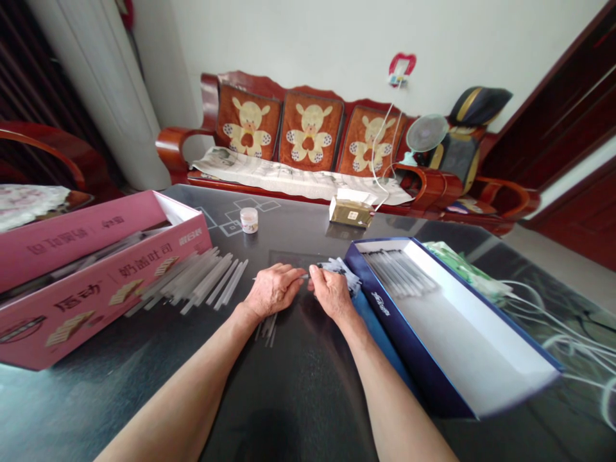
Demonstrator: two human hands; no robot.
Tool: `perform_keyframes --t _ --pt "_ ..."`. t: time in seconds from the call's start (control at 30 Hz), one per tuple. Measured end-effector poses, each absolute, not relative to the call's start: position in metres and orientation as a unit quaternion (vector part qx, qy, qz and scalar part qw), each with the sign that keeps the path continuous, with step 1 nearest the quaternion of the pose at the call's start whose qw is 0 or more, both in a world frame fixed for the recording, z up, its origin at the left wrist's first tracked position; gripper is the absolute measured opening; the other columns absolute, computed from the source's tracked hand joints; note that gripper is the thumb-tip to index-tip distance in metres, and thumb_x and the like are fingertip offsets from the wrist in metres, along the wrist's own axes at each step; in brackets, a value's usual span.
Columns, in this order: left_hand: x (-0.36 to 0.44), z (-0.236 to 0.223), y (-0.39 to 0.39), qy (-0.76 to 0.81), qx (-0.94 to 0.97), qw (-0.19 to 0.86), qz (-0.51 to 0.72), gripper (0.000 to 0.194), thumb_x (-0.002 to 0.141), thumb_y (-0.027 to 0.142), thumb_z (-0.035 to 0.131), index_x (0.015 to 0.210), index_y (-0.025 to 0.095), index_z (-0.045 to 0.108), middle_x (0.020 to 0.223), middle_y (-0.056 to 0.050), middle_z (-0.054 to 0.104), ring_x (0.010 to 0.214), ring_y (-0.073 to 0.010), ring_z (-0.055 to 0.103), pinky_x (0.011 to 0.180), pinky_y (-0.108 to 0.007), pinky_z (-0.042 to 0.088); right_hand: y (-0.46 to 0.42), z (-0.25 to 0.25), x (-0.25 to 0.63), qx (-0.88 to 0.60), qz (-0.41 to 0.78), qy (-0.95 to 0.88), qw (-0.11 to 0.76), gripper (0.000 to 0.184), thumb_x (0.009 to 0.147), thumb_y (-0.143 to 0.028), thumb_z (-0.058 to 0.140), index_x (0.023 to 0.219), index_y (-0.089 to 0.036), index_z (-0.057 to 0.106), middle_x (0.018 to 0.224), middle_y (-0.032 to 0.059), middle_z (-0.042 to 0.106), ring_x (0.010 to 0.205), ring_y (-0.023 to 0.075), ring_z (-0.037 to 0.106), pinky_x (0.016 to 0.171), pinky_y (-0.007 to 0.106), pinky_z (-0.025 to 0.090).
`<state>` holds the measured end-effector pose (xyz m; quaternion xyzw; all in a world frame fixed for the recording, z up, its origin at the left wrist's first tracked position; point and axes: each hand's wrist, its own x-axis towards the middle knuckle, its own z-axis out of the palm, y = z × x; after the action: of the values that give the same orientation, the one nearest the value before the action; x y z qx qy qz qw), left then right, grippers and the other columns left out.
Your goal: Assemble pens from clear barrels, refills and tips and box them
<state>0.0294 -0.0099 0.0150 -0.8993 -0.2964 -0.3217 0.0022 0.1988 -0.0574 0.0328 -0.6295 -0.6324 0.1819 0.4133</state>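
left hand (pixel 273 290) and right hand (pixel 332 294), fingers curled, meet over a crumpled packet (pixel 344 274), whatever they hold hidden.

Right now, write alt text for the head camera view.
Two bare hands reach over a dark table: the left hand lies beside a thin clear stick, and the right hand touches crumpled blue-white wrapping. Loose translucent sticks lie beside a pink carton, and more sticks lie in an open blue-edged box.

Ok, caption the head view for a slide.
Left hand and right hand at a dark table, between loose translucent rods and an open blue box.
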Motion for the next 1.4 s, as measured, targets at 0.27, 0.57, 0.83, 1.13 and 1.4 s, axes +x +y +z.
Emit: perform_keyframes --t 0.27,0.57,0.83,1.13,1.4 --pt "0.029 0.015 -0.010 -0.300 -0.900 -0.003 -0.317 0.029 0.094 0.033 0.041 0.107 0.020 0.063 0.077 -0.003 0.062 0.074 -0.0160 0.057 0.067 -0.026 0.043 -0.058 0.034 0.199 -0.613 0.182 -0.654 0.405 0.041 0.090 -0.045 0.042 0.060 -0.023 0.059 0.058 0.0022 0.065 0.056 0.0164 0.058 0.059 0.028 0.042" --pt "0.029 0.022 -0.011 -0.317 -0.862 0.041 -0.393 0.031 0.090 0.033 0.048 0.114 0.017 0.061 0.100 -0.010 0.064 0.093 -0.0218 0.057 0.083 -0.035 0.044 -0.056 0.034 0.187 -0.618 0.226 -0.589 0.469 0.031 0.085 -0.046 0.049 0.069 -0.022 0.062 0.064 0.0027 0.068 0.057 0.0163 0.061 0.057 0.026 0.044" --pt "0.028 0.017 -0.008 -0.457 -0.667 -0.274 -0.520 0.039 0.089 0.049 0.047 0.081 0.016 0.068 0.063 -0.001 0.059 0.057 -0.0123 0.054 0.059 -0.025 0.045 -0.053 0.029 0.161 -0.591 0.440 -0.370 0.566 0.039 0.079 -0.054 0.054 0.073 -0.016 0.062 0.060 0.0034 0.066 0.042 0.0094 0.053 0.038 0.019 0.033" --pt "0.030 0.022 0.002 -0.325 -0.405 -0.699 -0.492 0.044 0.069 0.031 0.068 0.109 0.014 0.057 0.069 0.001 0.061 0.048 -0.0079 0.051 0.038 -0.018 0.038 -0.070 0.033 0.146 -0.517 0.531 -0.528 0.415 0.040 0.086 -0.050 0.050 0.077 -0.014 0.066 0.061 0.0024 0.066 0.044 0.0071 0.052 0.043 0.017 0.036" --pt "0.024 0.024 0.010 -0.361 -0.451 -0.624 -0.527 0.036 0.070 0.032 0.060 0.101 0.014 0.057 0.059 0.005 0.052 0.039 -0.0048 0.035 0.035 -0.017 0.024 -0.072 0.063 0.235 -0.646 0.133 -0.647 0.381 0.016 0.079 -0.024 0.056 0.079 -0.022 0.071 0.073 0.0014 0.069 0.067 0.0149 0.060 0.067 0.026 0.046"
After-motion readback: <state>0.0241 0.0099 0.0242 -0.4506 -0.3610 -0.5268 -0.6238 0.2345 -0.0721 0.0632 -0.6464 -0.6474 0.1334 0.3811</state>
